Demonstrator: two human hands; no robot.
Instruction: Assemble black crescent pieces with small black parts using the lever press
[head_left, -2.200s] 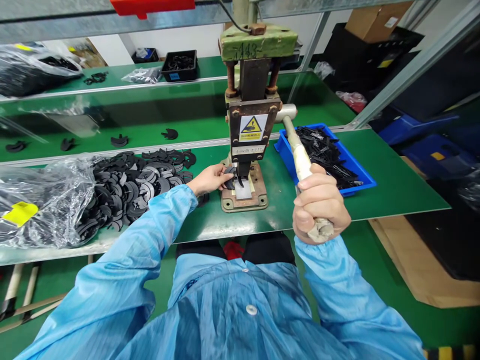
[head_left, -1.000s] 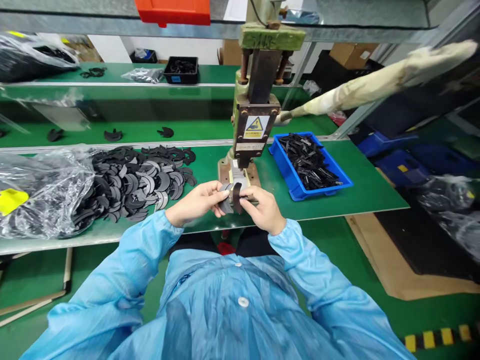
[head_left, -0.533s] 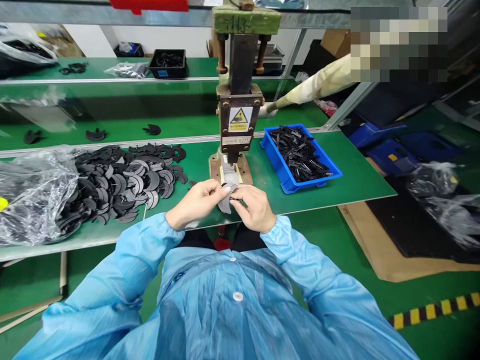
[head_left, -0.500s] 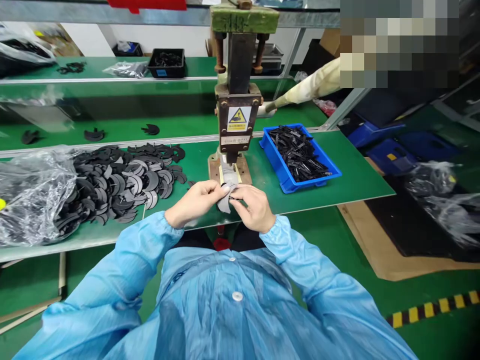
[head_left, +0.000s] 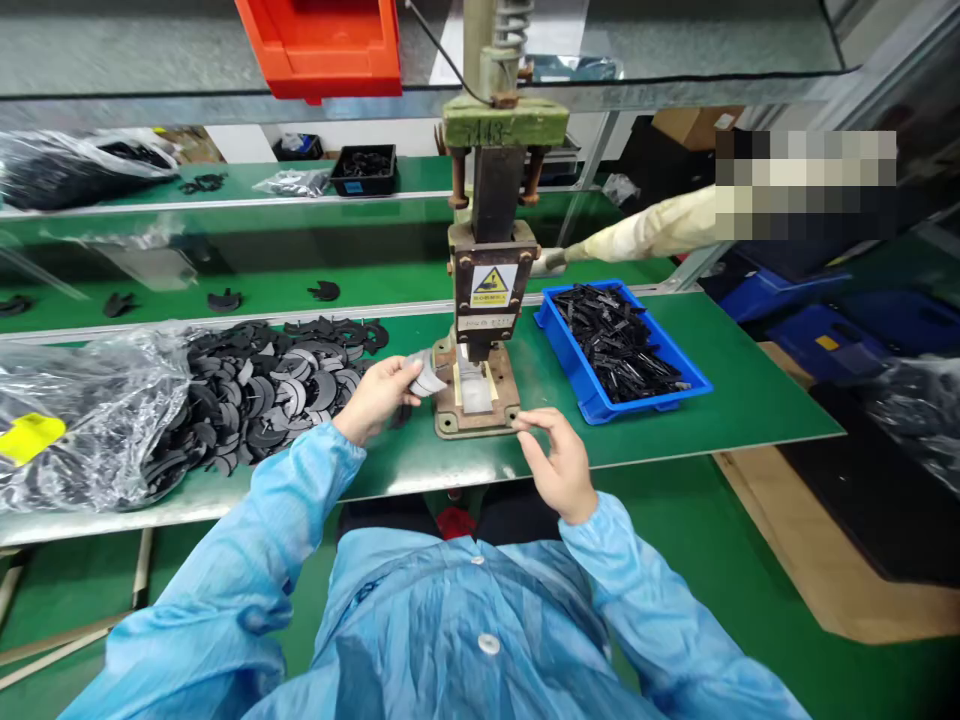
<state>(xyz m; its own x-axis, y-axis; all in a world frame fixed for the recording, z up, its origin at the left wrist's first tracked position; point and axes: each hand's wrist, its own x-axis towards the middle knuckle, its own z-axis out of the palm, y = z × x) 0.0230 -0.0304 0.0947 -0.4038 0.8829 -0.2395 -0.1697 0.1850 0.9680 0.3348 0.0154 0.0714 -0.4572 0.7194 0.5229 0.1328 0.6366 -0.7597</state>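
Observation:
My left hand [head_left: 379,395] pinches a grey crescent-shaped plastic piece [head_left: 426,375] at the left edge of the press base [head_left: 450,425]. My right hand [head_left: 561,465] is at the base's right front corner, thumb and fingers apart, with nothing visible in it. Between the hands stands the press [head_left: 491,265], its dark ram above a pale metal fixture [head_left: 476,395]. Left of my left hand lies a heap of dark grey crescent pieces [head_left: 289,390]. Beyond my right hand, a blue tray [head_left: 585,397] holds many thin black parts [head_left: 615,340].
A clear plastic bag [head_left: 82,400] lies at the left of the green bench. Single dark pieces [head_left: 225,300] are spaced along the strip behind. An orange bin [head_left: 322,60] sits on the overhead shelf, and a black box [head_left: 364,170] stands at the back. A pale wrapped arm [head_left: 652,232] extends right from the press.
My hands have separated. The left has carried the crescent piece left and up beside the fixture; the right has let go and moved right. The head view has tilted upward.

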